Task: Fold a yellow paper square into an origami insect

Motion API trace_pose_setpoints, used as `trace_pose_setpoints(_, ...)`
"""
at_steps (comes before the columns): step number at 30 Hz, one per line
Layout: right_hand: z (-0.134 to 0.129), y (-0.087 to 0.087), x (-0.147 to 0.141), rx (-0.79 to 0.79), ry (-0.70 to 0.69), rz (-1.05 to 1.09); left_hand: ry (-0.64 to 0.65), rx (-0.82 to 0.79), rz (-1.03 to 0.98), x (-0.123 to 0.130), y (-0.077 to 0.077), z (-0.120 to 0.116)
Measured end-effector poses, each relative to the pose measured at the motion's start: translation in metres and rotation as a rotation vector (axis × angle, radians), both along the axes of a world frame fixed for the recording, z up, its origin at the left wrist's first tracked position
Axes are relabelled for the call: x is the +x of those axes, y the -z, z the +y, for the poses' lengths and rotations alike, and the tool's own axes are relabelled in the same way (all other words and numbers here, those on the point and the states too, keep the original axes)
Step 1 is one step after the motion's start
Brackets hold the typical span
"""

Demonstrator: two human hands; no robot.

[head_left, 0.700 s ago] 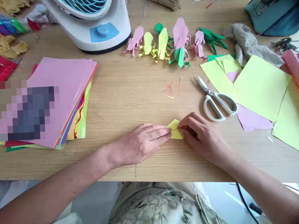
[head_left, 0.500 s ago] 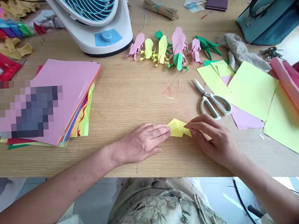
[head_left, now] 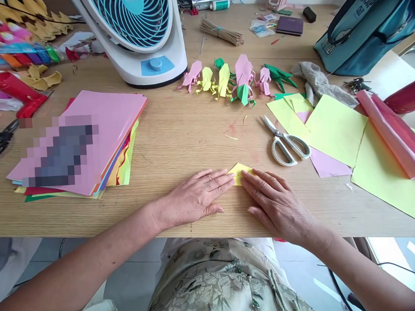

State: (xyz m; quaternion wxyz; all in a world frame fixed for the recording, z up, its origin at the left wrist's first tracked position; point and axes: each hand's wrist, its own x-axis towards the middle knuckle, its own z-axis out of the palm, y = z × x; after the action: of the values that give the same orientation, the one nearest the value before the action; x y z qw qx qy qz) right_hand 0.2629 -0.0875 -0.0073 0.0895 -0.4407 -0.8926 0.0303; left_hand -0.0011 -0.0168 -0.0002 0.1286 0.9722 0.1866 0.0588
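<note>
A small folded piece of yellow paper [head_left: 238,171] lies flat on the table near its front edge. From the left, my left hand [head_left: 200,196] rests with outstretched fingers, their tips on the paper's left side. My right hand [head_left: 277,203] lies flat too, its fingertips pressing on the right part and hiding some of the folds. White-handled scissors [head_left: 286,142] lie with blades apart, beyond my right hand. Behind them stands a row of folded paper figures in pink, yellow and green, among them a large pink one [head_left: 244,69].
At left lies a stack of coloured paper [head_left: 122,114] with a pixelated patch over it. A white fan [head_left: 154,61] stands behind. Yellow sheets [head_left: 338,130] and a rolled pink sheet [head_left: 394,134] spread at right, near a grey cloth [head_left: 324,82] and a teal bag [head_left: 364,31].
My right hand has gone from pinching the yellow paper's right corner to lying flat on it. My left hand stays at its left side. The view has tipped up slightly.
</note>
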Motion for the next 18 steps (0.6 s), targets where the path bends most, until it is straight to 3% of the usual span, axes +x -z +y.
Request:
trace_pose_setpoints(10,-0.013,0.0,-0.015,-0.008,0.131,-0.075,-0.062,0.0,0.078,0.0,0.0,-0.01)
trace_pose_setpoints(18,0.0,0.001,-0.002,0.006,0.06,-0.106,-0.209,0.022,0.075,0.017,-0.001,-0.039)
